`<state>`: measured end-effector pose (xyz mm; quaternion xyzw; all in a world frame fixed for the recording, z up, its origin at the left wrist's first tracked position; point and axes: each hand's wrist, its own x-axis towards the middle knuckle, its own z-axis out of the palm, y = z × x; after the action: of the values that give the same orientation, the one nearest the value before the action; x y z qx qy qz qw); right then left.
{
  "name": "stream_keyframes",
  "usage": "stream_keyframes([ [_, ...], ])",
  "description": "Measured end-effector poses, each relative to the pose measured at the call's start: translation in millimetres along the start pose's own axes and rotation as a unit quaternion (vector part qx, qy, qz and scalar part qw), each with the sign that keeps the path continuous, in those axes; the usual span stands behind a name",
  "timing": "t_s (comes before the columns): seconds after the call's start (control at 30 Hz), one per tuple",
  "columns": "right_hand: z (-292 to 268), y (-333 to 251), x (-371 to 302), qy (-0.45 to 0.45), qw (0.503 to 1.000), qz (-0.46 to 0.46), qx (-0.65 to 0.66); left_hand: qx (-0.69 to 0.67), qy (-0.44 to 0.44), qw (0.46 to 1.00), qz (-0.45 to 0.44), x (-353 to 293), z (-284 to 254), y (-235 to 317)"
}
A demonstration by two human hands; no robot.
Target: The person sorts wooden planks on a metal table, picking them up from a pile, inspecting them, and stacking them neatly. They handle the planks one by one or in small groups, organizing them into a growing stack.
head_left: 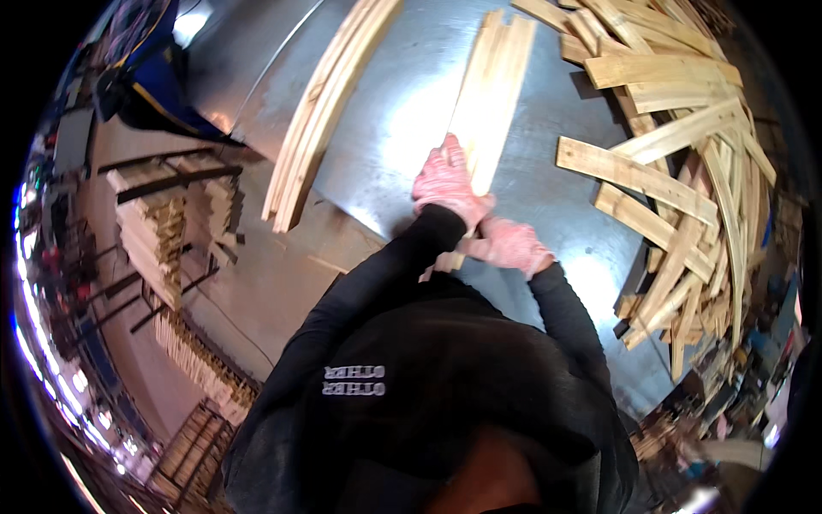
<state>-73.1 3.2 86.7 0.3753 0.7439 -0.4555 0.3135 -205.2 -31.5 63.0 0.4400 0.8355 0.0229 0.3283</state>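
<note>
Several pale wooden slats [495, 94] lie side by side on a shiny metal table [398, 111], running away from my body. My left hand [449, 184], in a pinkish-white knit glove, is closed on their left edge near the close end, its fingers pointing away from me. Just below and to the right, my right hand [509, 247], gloved alike, reaches leftward across the near end of these slats and grips there. Its fingertips are partly hidden by my left hand and sleeve.
A stack of long wooden strips [330, 103] lies at the table's left edge. A loose heap of slats [659, 176] covers its right side. On the floor at left stand racks of stacked wood [150, 227]. A blue and black cloth item [158, 86] hangs at the far left.
</note>
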Motion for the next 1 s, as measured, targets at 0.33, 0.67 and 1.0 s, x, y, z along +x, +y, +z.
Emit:
stream_keyframes([
  [0.33, 35.4, -13.8, 100.9, 0.271, 0.781, -0.245, 0.506, -0.896, -0.208, 0.388, 0.055, 61.7, 18.5, -115.6],
  [0.67, 20.5, -90.6, 105.7, 0.487, 0.871, -0.006, 0.067, 0.041, 0.246, 0.954, 0.168, 37.8, -61.5, -161.1],
  [1.0, 17.6, -74.6, 112.2, 0.439, 0.871, -0.111, 0.189, 0.059, 0.244, 0.967, -0.046, 74.8, -133.1, -284.5],
])
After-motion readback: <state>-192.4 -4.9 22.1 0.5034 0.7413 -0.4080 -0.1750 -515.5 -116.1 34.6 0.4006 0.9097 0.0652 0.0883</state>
